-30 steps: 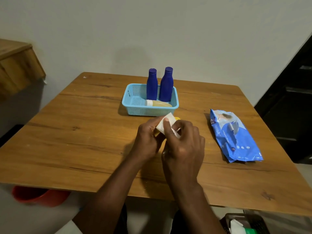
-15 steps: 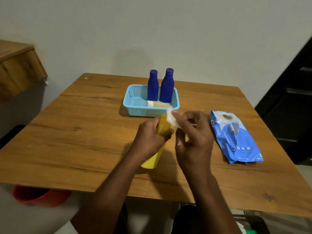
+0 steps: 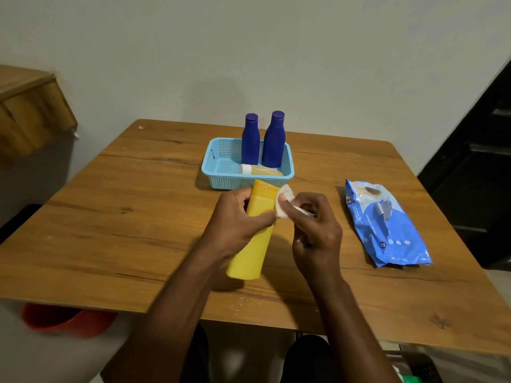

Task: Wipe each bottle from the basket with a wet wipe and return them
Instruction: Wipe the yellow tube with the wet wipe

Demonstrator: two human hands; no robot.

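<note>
The left hand [image 3: 237, 222] was curled round the upper part of a yellow bottle [image 3: 253, 236], gripping it above the wooden table [image 3: 116, 217] with the capped end tilted away from the person and the base pointing back toward them. The right hand [image 3: 315, 230] pinched a folded white wet wipe [image 3: 284, 201] between thumb and fingers and held it against the bottle's side just beyond the left hand's fingertips, near the cap. Just past both hands sat a light blue basket [image 3: 221, 164] holding two dark blue bottles [image 3: 262, 142] upright side by side and a small pale bottle with a white cap [image 3: 260, 170] lying on its side in front of them. To the right of the right hand, apart from it, a blue wipes packet [image 3: 384, 228] lay flat on the table.
</note>
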